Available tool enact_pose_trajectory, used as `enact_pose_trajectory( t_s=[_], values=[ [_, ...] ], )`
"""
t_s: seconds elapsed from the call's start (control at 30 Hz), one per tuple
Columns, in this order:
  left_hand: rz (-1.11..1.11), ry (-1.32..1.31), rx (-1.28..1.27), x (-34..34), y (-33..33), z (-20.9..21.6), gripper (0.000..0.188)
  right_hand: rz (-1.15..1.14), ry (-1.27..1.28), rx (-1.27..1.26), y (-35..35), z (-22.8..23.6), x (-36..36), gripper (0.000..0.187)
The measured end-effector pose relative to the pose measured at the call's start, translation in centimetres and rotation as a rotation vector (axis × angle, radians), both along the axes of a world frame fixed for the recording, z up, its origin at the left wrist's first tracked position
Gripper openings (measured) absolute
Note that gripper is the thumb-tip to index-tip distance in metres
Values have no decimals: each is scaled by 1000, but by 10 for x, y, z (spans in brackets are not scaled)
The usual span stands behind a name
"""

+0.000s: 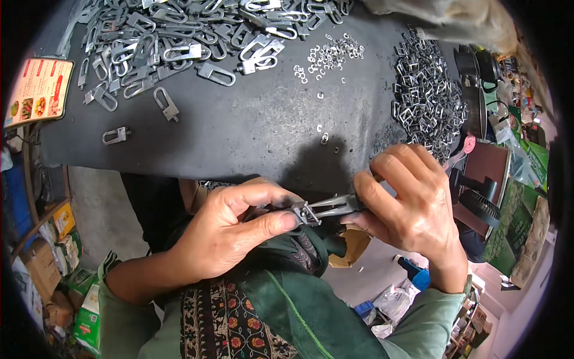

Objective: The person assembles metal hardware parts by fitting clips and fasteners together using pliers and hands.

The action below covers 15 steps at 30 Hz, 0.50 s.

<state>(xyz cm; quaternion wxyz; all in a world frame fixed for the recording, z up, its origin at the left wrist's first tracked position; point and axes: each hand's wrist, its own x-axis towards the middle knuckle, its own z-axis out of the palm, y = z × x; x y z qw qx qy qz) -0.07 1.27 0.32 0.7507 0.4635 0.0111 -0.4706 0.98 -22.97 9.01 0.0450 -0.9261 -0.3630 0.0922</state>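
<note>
My left hand [239, 224] pinches a small metal clasp [306, 213] between thumb and forefinger, just off the table's near edge. Wrapped round a pair of pliers [341, 205], my right hand [412, 197] points their narrow jaws leftward at the clasp. The jaw tips touch it or lie right against it; whether they grip a part I cannot tell. Much of the pliers' handle is hidden in my fingers. Beyond my hands, a few tiny C-shaped rings [324, 138] lie on the dark table [239, 131].
Looped metal clasps [173, 51] are heaped at the far left, with one loose clasp [116, 136] nearer me. Small rings [338, 52] lie scattered at the far middle. Square metal frames [426, 90] form a pile at right. Another person's forearm [454, 21] rests at the far right.
</note>
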Motion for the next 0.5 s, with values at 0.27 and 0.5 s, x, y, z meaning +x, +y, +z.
enact_pose_trajectory(
  t_s=[0.27,0.5],
  values=[
    [69,-285,38,-15,-5,-9,18,-86,28,66,1,-9,-21,34],
    [-83,-255,128,-19,-3,-8,15,-233,137,115,-1,-21,-59,30]
  ],
)
